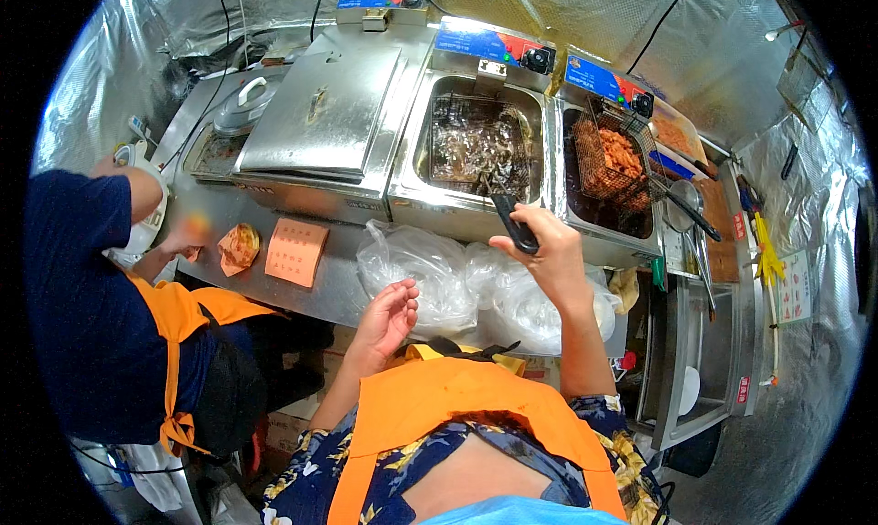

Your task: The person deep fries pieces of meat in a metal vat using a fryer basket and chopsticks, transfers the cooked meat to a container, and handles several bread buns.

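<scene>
The black handle (516,226) of a wire fry basket is in the grip of my right hand (557,254). That basket (477,141) sits low in the middle deep fryer (411,141), where the oil is foaming; what lies in it cannot be made out. My left hand (385,322) holds nothing, palm up with loosely curled fingers. It hovers beside clear plastic bags (425,278) on the steel counter's front. In the right fryer, another wire basket (610,154) of orange-red fried pieces (621,156) rests tilted above dark oil.
At left, a co-worker (89,305) in an orange apron leans over the counter (233,206) near a filled paper pouch (239,249) and a stack of orange printed paper (296,252). A steel lid (322,110) covers the left fryer. Skimmers (686,206) lie right.
</scene>
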`<state>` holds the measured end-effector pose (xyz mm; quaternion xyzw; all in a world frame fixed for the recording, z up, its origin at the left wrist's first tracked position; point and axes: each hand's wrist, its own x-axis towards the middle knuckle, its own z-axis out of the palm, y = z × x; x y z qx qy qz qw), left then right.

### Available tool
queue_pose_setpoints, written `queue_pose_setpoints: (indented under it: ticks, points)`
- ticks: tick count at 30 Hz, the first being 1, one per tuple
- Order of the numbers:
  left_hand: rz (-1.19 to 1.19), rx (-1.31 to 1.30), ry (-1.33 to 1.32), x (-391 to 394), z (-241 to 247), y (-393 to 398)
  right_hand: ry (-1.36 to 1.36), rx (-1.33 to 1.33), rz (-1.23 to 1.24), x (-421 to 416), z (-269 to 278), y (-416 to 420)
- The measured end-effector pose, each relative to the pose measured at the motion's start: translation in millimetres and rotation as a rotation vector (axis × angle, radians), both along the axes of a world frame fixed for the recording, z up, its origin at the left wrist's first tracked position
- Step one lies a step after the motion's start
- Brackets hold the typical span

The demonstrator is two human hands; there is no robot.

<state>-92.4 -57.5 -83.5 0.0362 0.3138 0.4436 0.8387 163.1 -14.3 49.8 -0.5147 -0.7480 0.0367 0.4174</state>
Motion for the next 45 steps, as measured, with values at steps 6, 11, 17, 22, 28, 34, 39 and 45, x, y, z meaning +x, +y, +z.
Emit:
queue_pose_setpoints:
  ticks: [6,11,17,22,28,34,39,45]
  points:
    - [-0.016,-0.005,0.005,4,-4,-1,-0.063,-0.061,-0.039,-2,4,0]
    - [-0.030,-0.007,0.008,6,-7,-3,-0.230,-0.074,-0.088,-17,11,-1]
    - [-0.046,-0.007,-0.008,7,-6,-5,-0.311,0.074,-0.112,-56,-7,-1]
    - [-0.014,-0.010,0.026,-3,-13,-9,-0.255,-0.019,-0.087,-52,-4,3]
    - [0.012,-0.022,0.032,-7,-13,-12,-0.178,-0.079,-0.042,-42,3,-12]
    - [-0.016,-0.018,0.016,-6,-14,-9,-0.050,-0.204,-0.006,-34,-4,-16]
    - [-0.057,-0.002,0.017,1,-10,-7,-0.120,-0.177,0.053,-32,-11,-14]
    - [-0.228,0.168,0.019,32,41,16,-0.032,-0.164,0.131,-34,-20,-11]
